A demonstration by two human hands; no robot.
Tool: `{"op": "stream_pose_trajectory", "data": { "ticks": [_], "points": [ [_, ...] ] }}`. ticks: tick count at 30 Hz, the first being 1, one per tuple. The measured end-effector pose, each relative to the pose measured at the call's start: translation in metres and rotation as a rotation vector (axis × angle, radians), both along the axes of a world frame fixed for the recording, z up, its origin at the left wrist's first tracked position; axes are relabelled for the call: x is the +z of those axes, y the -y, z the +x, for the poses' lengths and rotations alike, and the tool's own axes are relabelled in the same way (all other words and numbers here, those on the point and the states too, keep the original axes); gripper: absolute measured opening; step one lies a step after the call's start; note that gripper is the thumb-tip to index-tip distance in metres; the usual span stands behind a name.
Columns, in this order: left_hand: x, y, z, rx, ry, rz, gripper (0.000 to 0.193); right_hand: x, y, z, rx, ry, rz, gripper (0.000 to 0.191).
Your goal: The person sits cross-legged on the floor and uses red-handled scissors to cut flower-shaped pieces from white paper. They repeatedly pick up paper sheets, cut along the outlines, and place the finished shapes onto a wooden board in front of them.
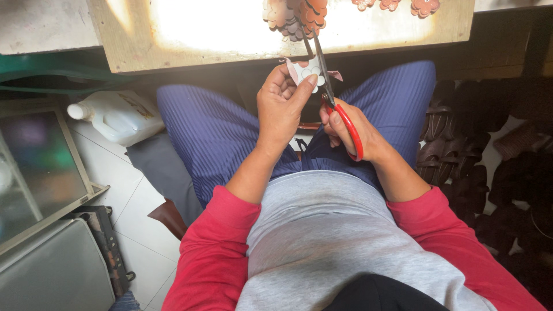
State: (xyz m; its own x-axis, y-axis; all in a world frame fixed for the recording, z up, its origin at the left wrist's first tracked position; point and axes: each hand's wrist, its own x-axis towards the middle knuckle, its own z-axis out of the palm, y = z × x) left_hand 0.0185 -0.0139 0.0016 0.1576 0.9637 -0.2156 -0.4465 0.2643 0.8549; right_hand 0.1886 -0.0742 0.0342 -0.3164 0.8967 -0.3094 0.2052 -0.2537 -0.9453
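Observation:
My left hand [282, 103] pinches a small pale flower-shaped piece [305, 70] between thumb and fingers, above my lap. My right hand [348, 132] grips red-handled scissors [337, 106] whose dark blades point up and away, closing on the right edge of the piece. A pinkish offcut sticks out to the right of the blades. Both hands hover over my blue striped trousers, just below the edge of a low wooden table [115, 40].
Several brown flower-shaped cutouts [299, 14] lie in a heap on the table, more at its far right [423, 7]. A white plastic jug [118, 115] lies on the tiled floor at left. Dark stacked pieces [455, 138] fill the right side.

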Motion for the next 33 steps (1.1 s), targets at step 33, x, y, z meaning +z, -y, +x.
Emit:
{"op": "stream_pose_trajectory", "data": {
  "ticks": [33],
  "points": [
    [0.010,-0.004,-0.003,-0.039,0.077,0.003,0.031,0.005,-0.002,-0.002,0.021,0.034,0.020,0.059]
  ]
}}
